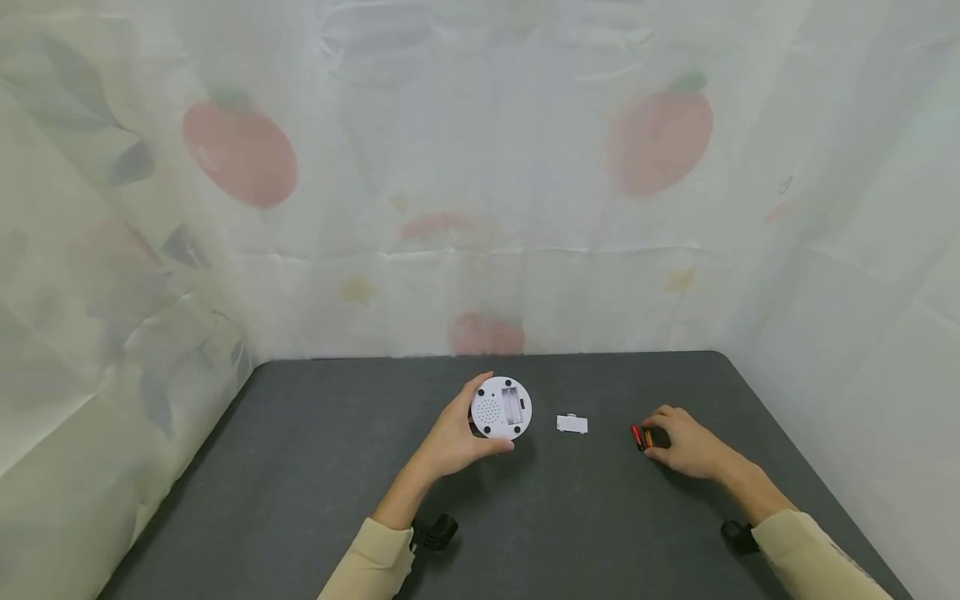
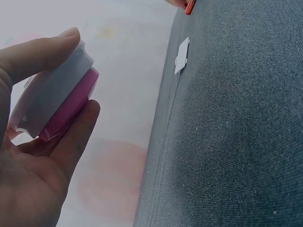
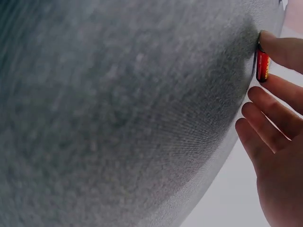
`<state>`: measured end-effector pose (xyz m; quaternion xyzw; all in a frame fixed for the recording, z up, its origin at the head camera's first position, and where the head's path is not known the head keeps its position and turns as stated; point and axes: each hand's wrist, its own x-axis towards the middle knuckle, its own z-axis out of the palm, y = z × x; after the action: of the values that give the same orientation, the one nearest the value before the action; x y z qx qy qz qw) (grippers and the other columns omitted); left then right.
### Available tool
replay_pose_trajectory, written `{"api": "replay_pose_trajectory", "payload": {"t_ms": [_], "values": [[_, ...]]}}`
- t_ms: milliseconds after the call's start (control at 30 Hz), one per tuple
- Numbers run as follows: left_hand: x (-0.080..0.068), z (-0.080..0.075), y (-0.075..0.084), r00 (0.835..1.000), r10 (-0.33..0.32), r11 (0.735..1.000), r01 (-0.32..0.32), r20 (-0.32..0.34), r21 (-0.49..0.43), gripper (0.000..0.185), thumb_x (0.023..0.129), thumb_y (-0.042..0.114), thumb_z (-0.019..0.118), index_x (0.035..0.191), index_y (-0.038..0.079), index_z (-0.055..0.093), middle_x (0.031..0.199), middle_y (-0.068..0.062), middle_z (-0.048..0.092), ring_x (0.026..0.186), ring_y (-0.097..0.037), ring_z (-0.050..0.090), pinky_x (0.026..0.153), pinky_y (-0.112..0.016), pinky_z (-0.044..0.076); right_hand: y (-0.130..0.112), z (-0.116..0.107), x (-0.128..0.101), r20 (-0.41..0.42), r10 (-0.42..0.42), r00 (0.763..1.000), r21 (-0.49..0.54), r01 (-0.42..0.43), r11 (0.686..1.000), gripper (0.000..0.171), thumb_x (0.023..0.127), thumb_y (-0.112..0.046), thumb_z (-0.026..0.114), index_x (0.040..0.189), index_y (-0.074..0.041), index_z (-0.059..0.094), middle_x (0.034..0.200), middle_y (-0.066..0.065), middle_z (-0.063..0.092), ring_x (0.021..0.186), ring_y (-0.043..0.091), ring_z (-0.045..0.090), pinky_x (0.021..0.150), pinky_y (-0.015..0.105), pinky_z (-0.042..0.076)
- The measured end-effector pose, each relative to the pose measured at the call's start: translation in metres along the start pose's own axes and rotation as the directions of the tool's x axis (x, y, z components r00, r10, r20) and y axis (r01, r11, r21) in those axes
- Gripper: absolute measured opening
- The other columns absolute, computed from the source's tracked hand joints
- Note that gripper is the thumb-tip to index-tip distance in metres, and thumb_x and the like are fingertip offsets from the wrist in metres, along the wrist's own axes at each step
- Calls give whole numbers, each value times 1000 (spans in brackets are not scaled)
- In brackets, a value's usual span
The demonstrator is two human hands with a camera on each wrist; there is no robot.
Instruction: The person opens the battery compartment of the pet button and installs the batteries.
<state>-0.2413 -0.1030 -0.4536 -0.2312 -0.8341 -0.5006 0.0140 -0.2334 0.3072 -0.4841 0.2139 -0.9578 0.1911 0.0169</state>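
A pale hanging sheet (image 1: 450, 158) printed with faded red fruit rises behind and on both sides of my workspace. In front of me spreads a dark grey table (image 1: 555, 533). My two bare hands reach over it from cream sleeves (image 1: 378, 550), well apart.

My left hand (image 1: 454, 429) grips a round device (image 1: 487, 410) by its rim, thumb on the near edge and fingers round the far one. It is raised off the table near the middle, its white underside turned up to me; the left wrist view shows pink on its other side. The battery bay (image 1: 512, 406) is uncovered and looks bare.

To its right, flat on the table, lies a small white cover (image 1: 572, 424) with tabs. Farther right, my right hand (image 1: 693, 446) pinches small red-and-black batteries (image 1: 638, 437) between thumb and fingertip; there seem to be two, though I cannot be sure.

I judge the step in hand to be picking up the batteries. The next move would call for a secure pinch, a leftward carry past the cover, and the bay kept steady and facing up.
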Motion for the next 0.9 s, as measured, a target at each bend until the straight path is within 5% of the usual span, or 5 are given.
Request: {"api": "replay_pose_trajectory", "payload": {"t_ms": [267, 500, 900], "values": [[1, 1, 1, 1000, 6, 1000, -6, 13, -6, 106, 72, 25, 94, 158, 29, 32, 136, -4, 53, 103, -17, 60, 82, -33, 53, -5, -1, 2, -19, 11, 1000, 57, -10, 998, 42, 90, -18, 78, 123, 5, 65, 107, 7, 66, 97, 27, 62, 80, 47, 52], [1, 2, 2, 1000, 2, 1000, -2, 17, 0, 106, 73, 25, 94, 158, 29, 31, 138, -5, 52, 105, -18, 59, 81, -32, 54, -20, -3, 5, -64, 15, 998, 170, -4, 985, 41, 90, -8, 76, 126, 5, 62, 86, -7, 57, 72, 5, 50, 64, 29, 46], [3, 2, 4, 1000, -2, 999, 3, 25, -32, 107, 72, 24, 95, 158, 31, 31, 139, -5, 51, 105, -19, 60, 81, -32, 55, -59, 3, 17, -101, 53, 994, 303, -20, 953, 40, 92, -5, 72, 129, 0, 60, 86, -5, 58, 75, 9, 54, 67, 30, 47]]}}
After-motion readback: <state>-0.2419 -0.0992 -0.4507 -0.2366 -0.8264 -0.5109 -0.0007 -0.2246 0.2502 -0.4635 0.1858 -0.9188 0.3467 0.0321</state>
